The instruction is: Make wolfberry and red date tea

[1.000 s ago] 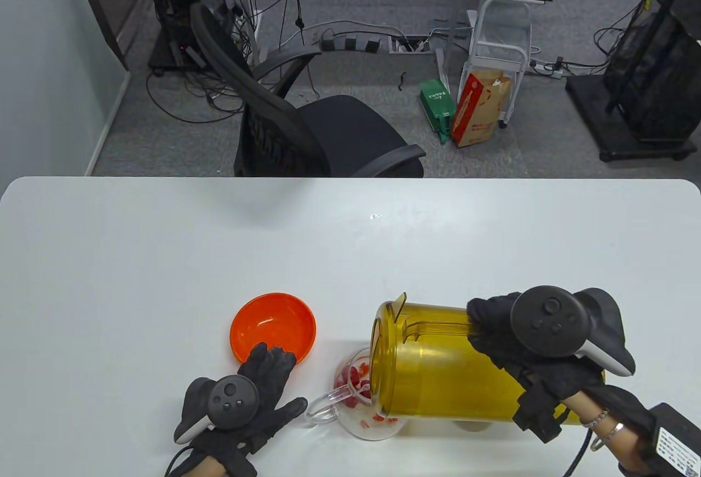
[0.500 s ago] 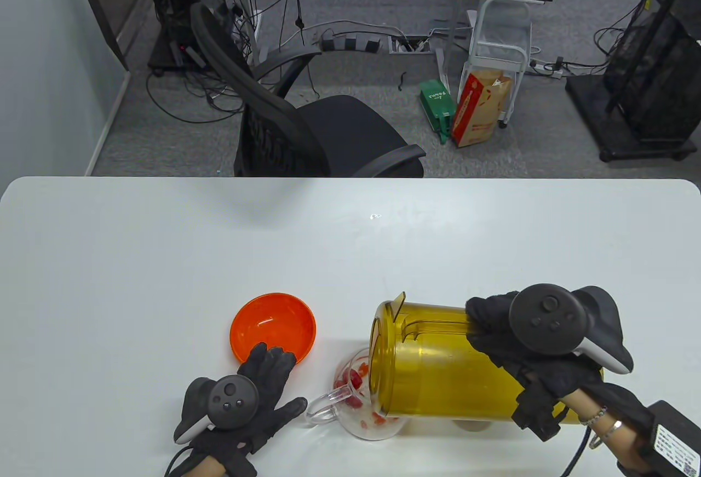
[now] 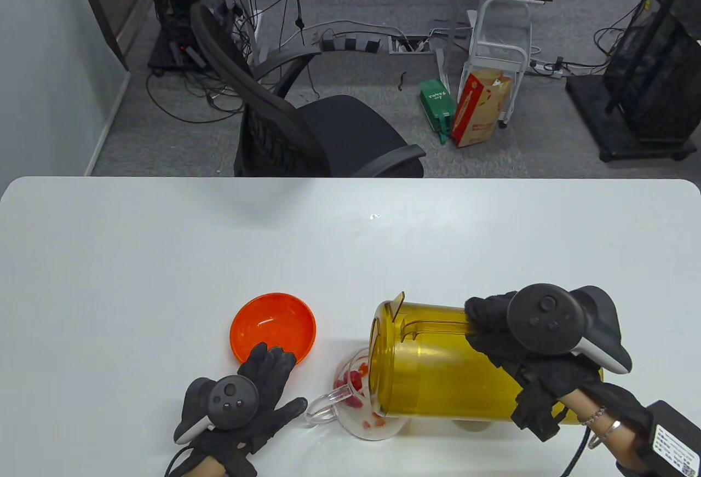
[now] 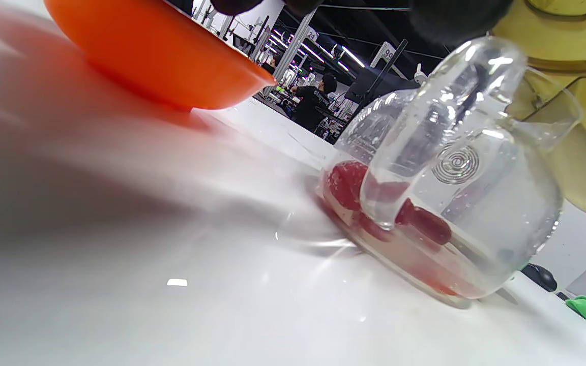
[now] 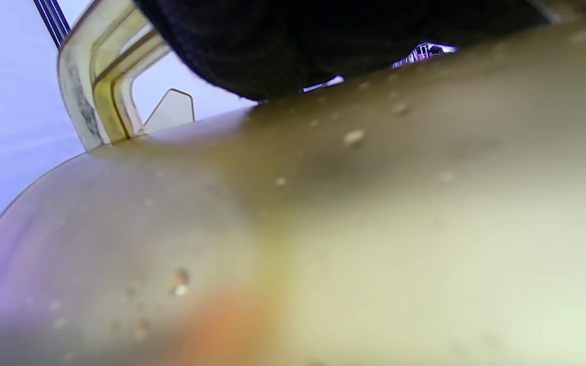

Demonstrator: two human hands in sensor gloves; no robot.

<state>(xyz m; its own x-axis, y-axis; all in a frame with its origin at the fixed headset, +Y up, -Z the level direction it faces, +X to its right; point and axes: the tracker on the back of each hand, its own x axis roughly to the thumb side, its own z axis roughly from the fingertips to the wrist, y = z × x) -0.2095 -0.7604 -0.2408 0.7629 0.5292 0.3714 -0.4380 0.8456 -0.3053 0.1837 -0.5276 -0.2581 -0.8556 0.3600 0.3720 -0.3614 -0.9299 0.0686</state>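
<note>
My right hand (image 3: 526, 351) grips the handle of a yellow translucent pitcher (image 3: 438, 367) and holds it tipped on its side, mouth over a clear glass teapot (image 3: 358, 406). Red fruit pieces (image 3: 353, 384) lie in the teapot with some water; the left wrist view shows the teapot (image 4: 456, 203) and the red pieces (image 4: 425, 223) close up. My left hand (image 3: 257, 400) rests flat on the table with fingers spread, its thumb at the teapot's glass handle (image 3: 323, 408). The pitcher's wall (image 5: 323, 229) fills the right wrist view.
An orange bowl (image 3: 273, 326) sits on the white table (image 3: 164, 258) just beyond my left hand's fingertips; it also shows in the left wrist view (image 4: 160, 56). A black office chair (image 3: 306, 126) stands behind the table's far edge.
The pitcher and my right hand have shifted very slightly left and tipped a touch more. The red pieces in the teapot have shifted. My left hand has not moved.
</note>
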